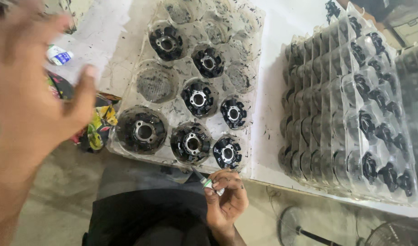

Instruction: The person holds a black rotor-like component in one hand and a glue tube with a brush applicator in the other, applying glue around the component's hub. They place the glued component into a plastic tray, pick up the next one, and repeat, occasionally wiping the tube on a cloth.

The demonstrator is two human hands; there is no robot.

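White bench [281, 27] fills the top of our head view, smeared with dark grime, and grey floor [49, 205] shows below its edge. On the bench lies a clear tray [170, 107] with round pockets — several hold black round parts [198, 97] with metal centres, others hold only dark residue. To the right, well apart from it, stand stacked trays [350, 109] of the same kind, packed with black parts seen edge-on.

Our right hand [225, 198] sits just below the tray's near edge, fingers curled and pinching a small tube [209, 183] with a green band, its thin tip pointing up toward the tray. Fingertips are stained black.

Our left hand [29, 91] is raised close to the camera at the left, blurred, fingers spread and holding nothing. Behind it we see a small white bottle [59, 55] on the bench and a colourful cloth [99, 123] beside the tray's left edge.
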